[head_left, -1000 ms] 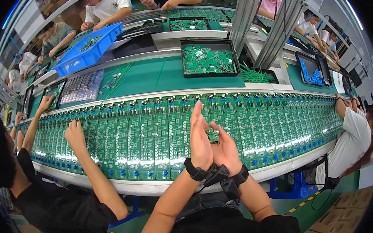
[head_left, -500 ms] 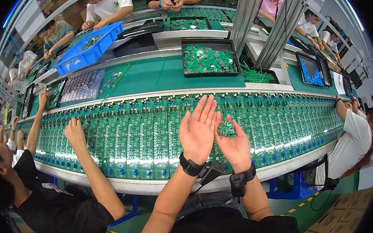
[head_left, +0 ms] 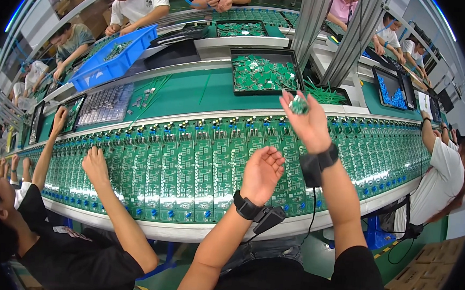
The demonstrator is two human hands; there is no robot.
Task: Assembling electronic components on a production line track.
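Note:
My right hand [head_left: 313, 126] is raised palm up over the far edge of the board row, near the black tray. Its fingers curl around a small clump of green circuit boards [head_left: 299, 104]. Lower and to the left, my left hand [head_left: 262, 175] hovers above the row with its palm turned up and its fingers loosely bent; I see nothing in it. Beneath both hands runs a long row of green circuit panels [head_left: 179, 168], with blue parts along the near edge. More small boards [head_left: 264, 74] fill the black tray [head_left: 268, 52] beyond.
A co-worker's hand [head_left: 95, 163] rests over the panels at left. Green strips [head_left: 325, 93] lie right of the tray, behind metal posts [head_left: 344, 56]. A blue bin [head_left: 100, 71] stands at the back left, near a clear tray of parts [head_left: 103, 103]. Blue parts [head_left: 392, 94] sit further right.
My hands have moved apart. The right went up toward the tray with the small boards; the left dropped slightly, and its fingers went from straight to bent.

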